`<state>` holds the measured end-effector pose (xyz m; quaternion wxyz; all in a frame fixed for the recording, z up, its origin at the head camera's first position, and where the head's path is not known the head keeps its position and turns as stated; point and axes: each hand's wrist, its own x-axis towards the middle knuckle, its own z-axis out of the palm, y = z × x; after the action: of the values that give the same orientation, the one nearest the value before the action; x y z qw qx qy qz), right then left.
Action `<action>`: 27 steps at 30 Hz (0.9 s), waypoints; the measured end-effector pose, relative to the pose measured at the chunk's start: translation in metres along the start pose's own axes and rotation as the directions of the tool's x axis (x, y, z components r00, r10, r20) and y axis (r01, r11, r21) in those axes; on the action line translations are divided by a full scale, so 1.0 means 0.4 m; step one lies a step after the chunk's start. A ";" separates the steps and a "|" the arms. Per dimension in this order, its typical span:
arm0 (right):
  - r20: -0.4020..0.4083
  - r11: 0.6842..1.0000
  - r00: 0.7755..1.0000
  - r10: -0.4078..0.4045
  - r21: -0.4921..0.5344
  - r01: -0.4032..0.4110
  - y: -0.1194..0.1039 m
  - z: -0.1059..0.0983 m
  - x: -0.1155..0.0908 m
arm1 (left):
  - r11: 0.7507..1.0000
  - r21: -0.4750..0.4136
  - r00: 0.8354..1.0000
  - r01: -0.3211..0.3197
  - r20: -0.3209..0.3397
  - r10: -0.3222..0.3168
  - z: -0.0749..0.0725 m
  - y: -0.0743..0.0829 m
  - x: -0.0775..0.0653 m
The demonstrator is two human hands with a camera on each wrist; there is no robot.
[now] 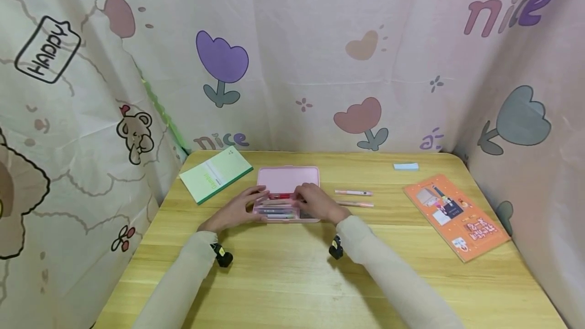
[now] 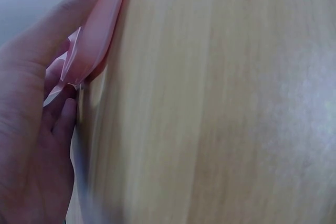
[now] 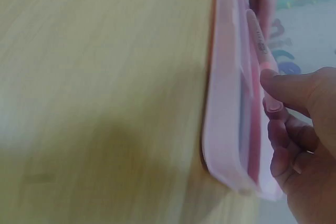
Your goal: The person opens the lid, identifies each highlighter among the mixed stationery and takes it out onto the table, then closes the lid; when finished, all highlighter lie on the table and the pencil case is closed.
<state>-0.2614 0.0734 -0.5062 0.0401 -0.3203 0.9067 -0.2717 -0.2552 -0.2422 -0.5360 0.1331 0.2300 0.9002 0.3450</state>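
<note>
An open pink pencil case [image 1: 289,174] lies on the table, its lid tipped back. Several pens [image 1: 278,212] fill its left compartment. My left hand [image 1: 235,210] grips the case's left end, thumb on the near rim in the left wrist view and fingers around the corner. Over the case, my right hand [image 1: 317,202] pinches a pink pen [image 3: 258,40] between thumb and fingers; the pen slants above the case's opening. Part of the right compartment is hidden under that hand.
Two pens [image 1: 354,193] lie right of the case. A green notebook [image 1: 216,174] is at the back left. An orange book [image 1: 457,217] lies on the right, with a small pale-blue block [image 1: 405,166] behind it. A printed curtain [image 1: 292,65] hangs around the table.
</note>
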 end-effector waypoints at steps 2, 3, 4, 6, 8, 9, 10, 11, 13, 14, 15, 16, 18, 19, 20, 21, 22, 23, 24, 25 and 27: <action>-0.042 1.000 0.999 -0.005 0.007 0.006 0.014 -0.013 -0.017 | 1.000 -0.004 1.000 -0.005 -0.004 0.005 0.000 -0.001 0.000; -0.059 1.000 0.998 0.000 0.017 0.001 0.023 -0.023 -0.029 | 1.000 -0.004 1.000 -0.007 -0.005 0.007 0.000 -0.002 -0.001; -0.076 1.000 0.997 0.001 0.030 0.001 0.034 -0.033 -0.043 | 1.000 -0.007 1.000 -0.009 -0.006 0.009 -0.001 -0.001 -0.001; -0.110 0.999 0.994 0.006 0.053 0.000 0.060 -0.055 -0.077 | 1.000 -0.009 1.000 -0.011 -0.005 0.010 0.000 -0.002 0.000; -0.140 0.997 0.990 0.019 0.070 -0.009 0.090 -0.077 -0.117 | 1.000 -0.003 1.000 -0.011 -0.001 0.011 0.000 -0.002 0.000; -0.154 0.997 0.988 0.028 0.073 -0.017 0.107 -0.087 -0.139 | 1.000 0.000 1.000 -0.011 0.001 0.011 0.001 -0.001 0.001; -0.171 0.997 0.985 0.032 0.074 -0.020 0.124 -0.096 -0.160 | 1.000 -0.001 1.000 -0.009 0.001 0.009 0.001 -0.001 0.001; -0.185 0.997 0.982 0.040 0.074 -0.026 0.140 -0.105 -0.181 | 1.000 -0.003 1.000 -0.006 0.001 0.006 0.001 0.000 0.000; -0.213 0.997 0.976 0.054 0.062 -0.042 0.171 -0.120 -0.224 | 1.000 -0.008 1.000 -0.002 0.001 0.002 0.001 0.001 0.000; -0.229 0.997 0.972 0.058 0.054 -0.047 0.186 -0.126 -0.245 | 1.000 -0.011 1.000 -0.001 0.000 0.001 0.000 0.002 0.000; -0.236 0.997 0.969 0.069 0.050 -0.059 0.199 -0.132 -0.266 | 1.000 -0.013 1.000 -0.001 0.000 0.001 -0.001 0.003 0.000; -0.243 0.997 0.967 0.077 0.048 -0.068 0.212 -0.135 -0.285 | 1.000 -0.013 1.000 -0.002 -0.001 0.002 -0.001 0.003 0.000; -0.252 0.996 0.963 0.090 0.036 -0.083 0.233 -0.139 -0.321 | 1.000 -0.008 1.000 -0.005 -0.001 0.005 -0.001 0.002 0.000; -0.252 0.995 0.963 0.096 0.032 -0.091 0.241 -0.140 -0.337 | 1.000 -0.006 1.000 -0.008 -0.002 0.008 -0.001 0.002 0.001; -0.249 0.995 0.963 0.104 0.032 -0.099 0.249 -0.140 -0.351 | 1.000 -0.004 1.000 -0.012 -0.002 0.012 0.000 0.001 0.001; -0.242 0.993 0.964 0.115 0.033 -0.111 0.256 -0.140 -0.363 | 1.000 -0.002 1.000 -0.016 -0.003 0.016 0.000 0.000 0.001; -0.235 0.992 0.964 0.127 0.037 -0.121 0.262 -0.139 -0.373 | 1.000 -0.001 1.000 -0.019 -0.004 0.019 0.001 -0.001 0.002; -0.226 0.991 0.964 0.137 0.039 -0.132 0.267 -0.137 -0.383 | 1.000 -0.002 1.000 -0.021 -0.004 0.021 0.002 -0.002 0.002; -0.216 0.989 0.965 0.149 0.041 -0.143 0.272 -0.136 -0.390 | 1.000 -0.002 1.000 -0.023 -0.005 0.023 0.003 -0.003 0.003; -0.202 0.987 0.966 0.163 0.046 -0.157 0.275 -0.135 -0.396 | 1.000 -0.003 1.000 -0.025 -0.005 0.025 0.004 -0.003 0.003; -0.182 0.983 0.966 0.184 0.058 -0.176 0.282 -0.133 -0.404 | 1.000 -0.005 1.000 -0.026 -0.005 0.026 0.005 -0.003 0.002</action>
<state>-0.2094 0.2686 -0.5358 -0.0140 -0.2088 0.9260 -0.3143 -0.2556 -0.2414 -0.5383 0.1268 0.2404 0.8967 0.3493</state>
